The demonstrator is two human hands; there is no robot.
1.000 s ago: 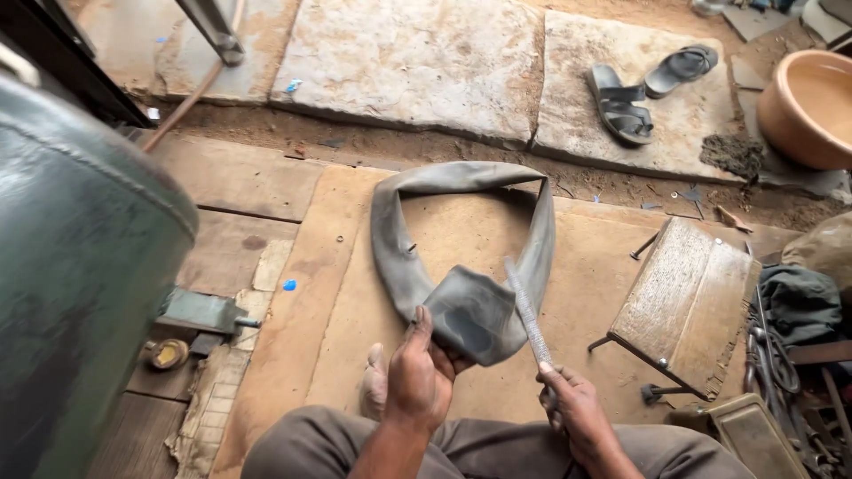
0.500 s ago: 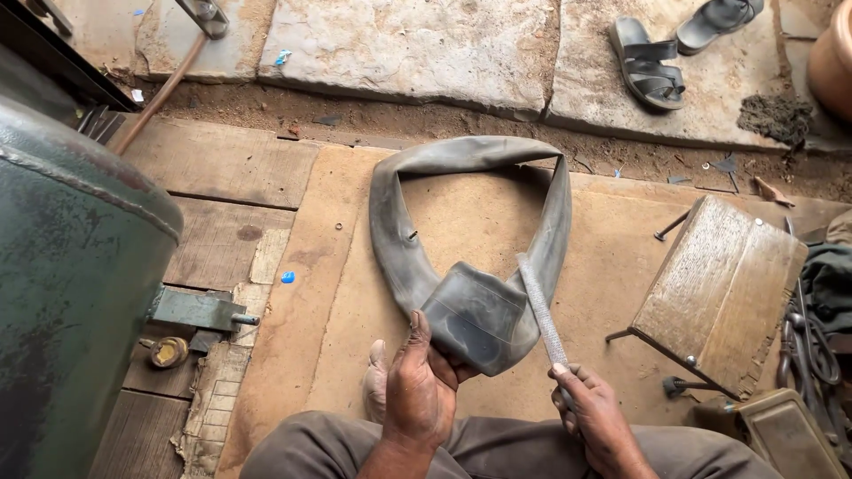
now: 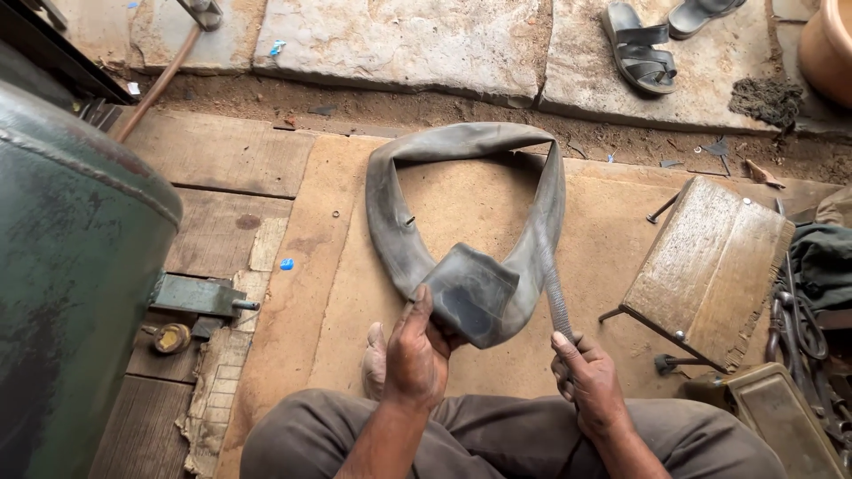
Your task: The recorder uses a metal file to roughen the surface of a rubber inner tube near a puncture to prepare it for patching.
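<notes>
Rubber inner tube (image 3: 461, 222), left hand (image 3: 415, 355) gripping fold

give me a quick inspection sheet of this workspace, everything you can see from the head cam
surface: tan board laid over wooden planks, dusty.
job's things: grey rubber inner tube looped on the board, near part folded up; flat metal file laid against the fold.
clutter: small wooden stool on the right; tangle of metal tools beyond it; blue scrap on the planks.
grippers: left hand pinches the tube's fold; right hand grips the file's handle end.
cables: nothing seen.
surroundings: large green tank at left; stone slabs past a dirt strip; pair of sandals; orange basin at top right.
</notes>
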